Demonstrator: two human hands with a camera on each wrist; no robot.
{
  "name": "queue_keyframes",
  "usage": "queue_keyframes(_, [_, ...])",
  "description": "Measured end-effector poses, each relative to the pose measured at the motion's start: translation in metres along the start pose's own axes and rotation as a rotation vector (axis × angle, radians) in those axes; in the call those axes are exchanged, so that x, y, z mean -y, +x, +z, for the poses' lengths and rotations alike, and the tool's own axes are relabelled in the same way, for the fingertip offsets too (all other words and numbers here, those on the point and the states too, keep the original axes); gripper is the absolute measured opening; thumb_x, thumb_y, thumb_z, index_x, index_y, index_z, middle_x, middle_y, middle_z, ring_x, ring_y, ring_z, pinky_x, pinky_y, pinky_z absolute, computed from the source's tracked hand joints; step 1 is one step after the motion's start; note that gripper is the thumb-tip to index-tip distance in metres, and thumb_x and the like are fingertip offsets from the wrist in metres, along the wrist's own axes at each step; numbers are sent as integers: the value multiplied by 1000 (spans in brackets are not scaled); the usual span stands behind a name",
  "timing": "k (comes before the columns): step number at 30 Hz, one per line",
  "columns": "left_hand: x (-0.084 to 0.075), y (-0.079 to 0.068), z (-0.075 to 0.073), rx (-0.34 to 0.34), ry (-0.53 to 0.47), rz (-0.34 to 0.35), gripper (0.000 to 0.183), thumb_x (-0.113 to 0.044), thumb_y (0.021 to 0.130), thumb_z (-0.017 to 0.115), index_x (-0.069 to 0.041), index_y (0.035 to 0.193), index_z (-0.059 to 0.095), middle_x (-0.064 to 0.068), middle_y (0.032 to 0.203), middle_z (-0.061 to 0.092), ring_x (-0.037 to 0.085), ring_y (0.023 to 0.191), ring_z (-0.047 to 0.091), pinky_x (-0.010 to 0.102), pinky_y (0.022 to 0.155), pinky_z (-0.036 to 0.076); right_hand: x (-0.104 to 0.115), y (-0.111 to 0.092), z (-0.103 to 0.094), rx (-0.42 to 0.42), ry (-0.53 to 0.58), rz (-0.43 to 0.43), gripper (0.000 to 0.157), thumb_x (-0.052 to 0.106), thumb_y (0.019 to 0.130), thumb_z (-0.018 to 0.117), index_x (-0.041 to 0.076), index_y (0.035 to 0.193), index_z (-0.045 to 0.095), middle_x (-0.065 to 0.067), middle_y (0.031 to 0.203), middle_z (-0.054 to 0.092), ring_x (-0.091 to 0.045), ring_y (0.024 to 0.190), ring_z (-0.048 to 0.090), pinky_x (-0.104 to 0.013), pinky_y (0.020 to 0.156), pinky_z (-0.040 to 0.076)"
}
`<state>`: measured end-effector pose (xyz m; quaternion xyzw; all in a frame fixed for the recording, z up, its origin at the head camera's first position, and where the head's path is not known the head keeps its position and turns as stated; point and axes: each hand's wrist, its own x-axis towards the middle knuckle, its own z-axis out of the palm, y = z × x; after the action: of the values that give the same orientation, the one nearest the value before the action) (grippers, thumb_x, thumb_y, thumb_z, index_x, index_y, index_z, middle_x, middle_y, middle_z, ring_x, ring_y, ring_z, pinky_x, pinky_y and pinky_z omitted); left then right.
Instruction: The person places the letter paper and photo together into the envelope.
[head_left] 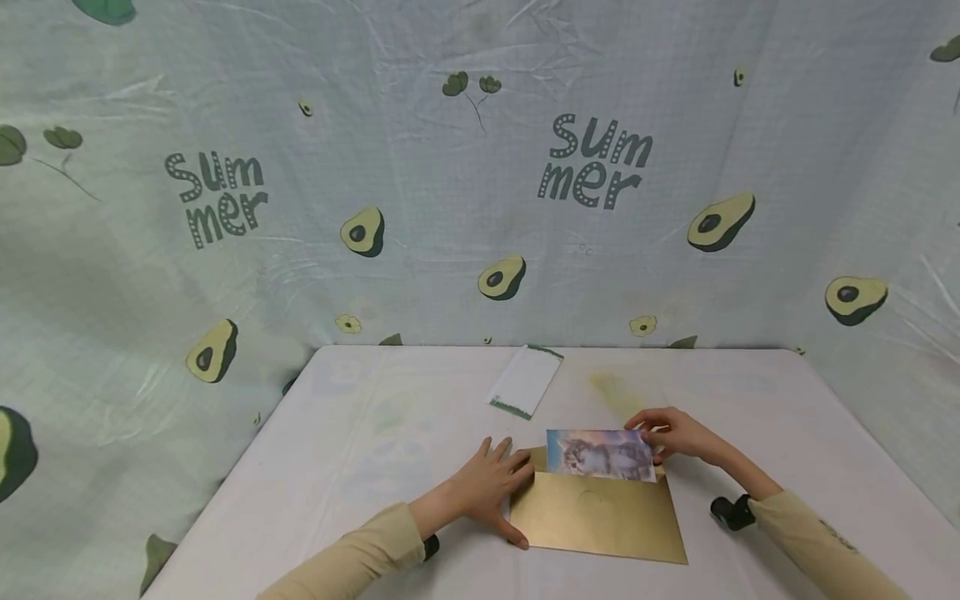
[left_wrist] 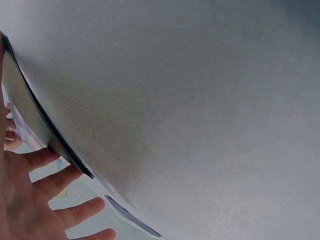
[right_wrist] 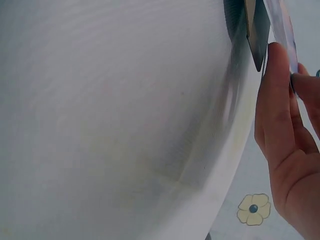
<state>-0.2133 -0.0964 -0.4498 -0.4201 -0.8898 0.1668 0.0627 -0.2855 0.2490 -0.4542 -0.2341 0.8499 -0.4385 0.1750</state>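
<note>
In the head view a gold envelope (head_left: 600, 521) lies flat on the table. A picture card (head_left: 600, 455) showing a fluffy kitten stands over its far edge. Whether the card's lower edge is inside the envelope cannot be told. My right hand (head_left: 678, 435) pinches the card's right end between thumb and fingers, which the right wrist view also shows. At the envelope's left edge my left hand (head_left: 487, 492) rests with fingers spread and fairly straight, the thumb near the close corner. The left wrist view shows those fingers touching the envelope's edge (left_wrist: 37, 112).
Farther back on the white table (head_left: 420, 417) lies a white paper slip (head_left: 527, 381) with green ends. A printed cloth (head_left: 435, 183) with avocados hangs behind the table and along its sides. Dark wrist devices (head_left: 732, 512) sit by the sleeves.
</note>
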Motion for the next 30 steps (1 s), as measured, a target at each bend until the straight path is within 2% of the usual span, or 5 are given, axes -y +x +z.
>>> queue_keyframes(5, [-1,0,0,0,-8,-1,92,-87,56,43,-21,119,39,3,135,39,32,123,41,50,92,38,1,-4,0,66,-21,-42,22,13,92,47,0,107,55,-15,96,56,-9,67,56,-30,56,52])
queue_keyframes(10, [-1,0,0,7,3,-4,93,-87,56,42,-21,121,38,3,135,39,33,123,40,50,92,38,8,-5,4,114,-72,-81,15,8,90,49,2,101,57,-9,89,59,-4,64,52,-29,53,50])
queue_keyframes(18, [-1,0,-1,10,25,-15,93,-88,55,41,-21,120,39,1,135,38,33,123,40,50,92,38,16,-5,13,164,-176,-191,20,-1,86,48,8,98,62,-6,81,62,-1,54,45,-22,45,42])
queue_keyframes(24, [-2,0,-1,12,22,-21,92,-88,55,41,-22,118,39,1,135,39,32,123,40,50,92,38,16,-3,16,176,-238,-250,10,9,88,54,11,87,64,-4,81,64,3,63,46,-20,51,43])
queue_keyframes(30, [-2,0,-2,19,20,-22,92,-88,55,42,-23,120,39,1,136,39,33,123,40,51,92,38,19,-4,19,223,-223,-273,11,8,88,53,8,83,62,-6,79,62,3,66,48,-20,54,44])
